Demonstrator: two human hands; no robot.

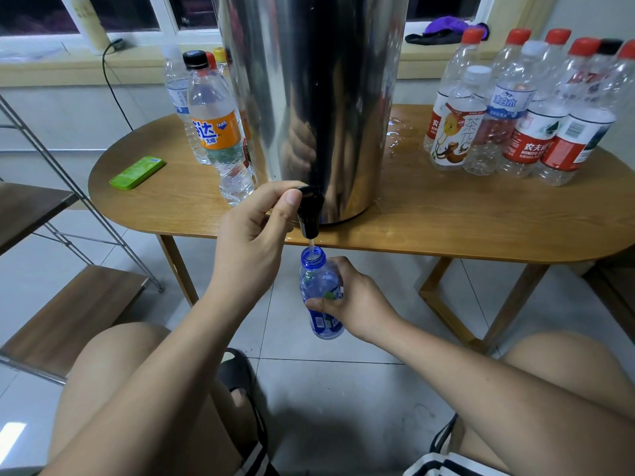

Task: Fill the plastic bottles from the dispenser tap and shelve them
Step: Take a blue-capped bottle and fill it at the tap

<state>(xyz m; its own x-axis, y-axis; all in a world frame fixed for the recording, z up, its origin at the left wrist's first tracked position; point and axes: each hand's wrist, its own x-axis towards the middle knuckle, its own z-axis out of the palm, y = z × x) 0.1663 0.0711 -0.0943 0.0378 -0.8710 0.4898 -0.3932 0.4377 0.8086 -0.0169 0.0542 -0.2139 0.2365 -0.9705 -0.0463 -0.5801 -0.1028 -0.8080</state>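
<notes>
**Bottle mouth straight under the tap**

The blue bottle (pixel 319 280) hangs roughly upright at lower centre, neck just below the tap (pixel 309 214) — a thin stream drops in. The right hand (pixel 357 300) wraps its body; the left hand (pixel 254 231), up-left, pinches the tap's lever.

Left hand (pixel 254 228) at tap (pixel 309 214), thumb on top, fingers curled round it. Right hand (pixel 357 300) directly below tap, fingers wrapped round bottle (pixel 318 276).
</notes>
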